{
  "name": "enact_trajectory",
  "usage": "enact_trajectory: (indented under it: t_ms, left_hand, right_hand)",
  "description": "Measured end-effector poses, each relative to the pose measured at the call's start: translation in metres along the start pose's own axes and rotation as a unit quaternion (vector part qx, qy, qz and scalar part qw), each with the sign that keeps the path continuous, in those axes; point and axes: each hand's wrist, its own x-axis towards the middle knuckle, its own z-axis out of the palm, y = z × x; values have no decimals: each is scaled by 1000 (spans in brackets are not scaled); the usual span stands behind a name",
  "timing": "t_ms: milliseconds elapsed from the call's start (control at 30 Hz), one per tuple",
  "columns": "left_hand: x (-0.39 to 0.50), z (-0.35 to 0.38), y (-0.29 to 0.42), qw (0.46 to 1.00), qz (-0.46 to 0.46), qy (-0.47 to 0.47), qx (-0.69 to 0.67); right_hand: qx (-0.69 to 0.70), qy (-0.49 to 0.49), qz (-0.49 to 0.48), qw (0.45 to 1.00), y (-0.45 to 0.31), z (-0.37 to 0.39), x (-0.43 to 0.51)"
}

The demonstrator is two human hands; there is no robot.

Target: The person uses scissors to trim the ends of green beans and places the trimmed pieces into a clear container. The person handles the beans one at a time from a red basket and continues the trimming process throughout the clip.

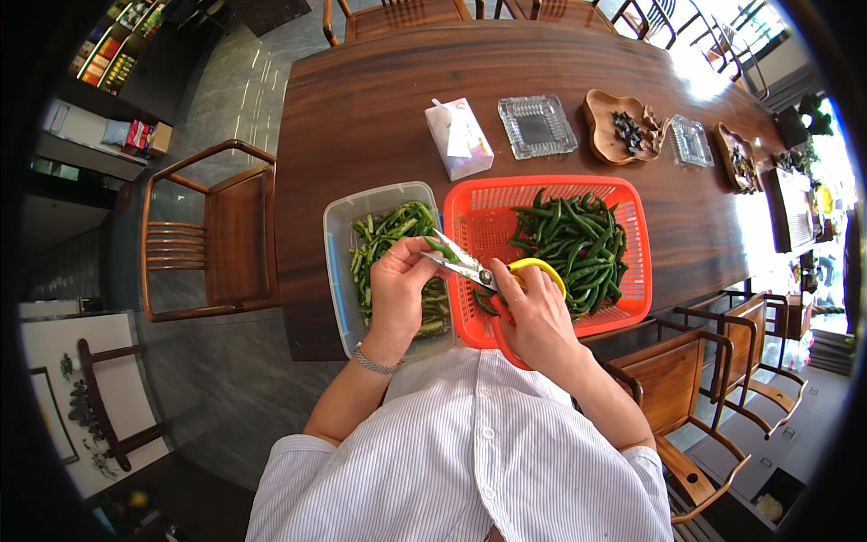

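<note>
Between the thumb and fingers of my left hand (401, 284) is a green chili pepper (440, 248). My right hand (538, 308) grips a pair of scissors (485, 277) with yellow and red handles. The scissor blades are spread, with the pepper between them. Whole green peppers (576, 247) fill much of the red plastic basket (467, 186), mostly its right side. Cut green peppers (387, 230) lie in the clear plastic container (333, 223) at the left. My left hand is above this container and hides part of its contents.
The baskets stand on a dark wooden table (366, 101). Beyond them are a tissue box (467, 149), a glass ashtray (537, 125) and a wooden tray (603, 132) with dark pieces. A second ashtray (691, 141) lies farther right. Wooden chairs (237, 234) surround the table.
</note>
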Motion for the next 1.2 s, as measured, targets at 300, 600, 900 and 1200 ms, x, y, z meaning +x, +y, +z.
enact_trajectory:
  t_ms: [300,600,900,1200]
  left_hand:
    - [1,0,1,996,76,-10,54]
    - [1,-5,4,1000,3,-6,4]
    - [4,-15,12,993,-109,-15,-43]
    - [11,-27,15,982,-148,-79,-83]
  right_hand:
    - [-8,9,-14,1000,1,-2,3]
    - [32,-21,-3,999,-1,-4,7]
    - [56,-23,-11,998,-1,1,8]
    - [62,12,-32,998,-1,13,8]
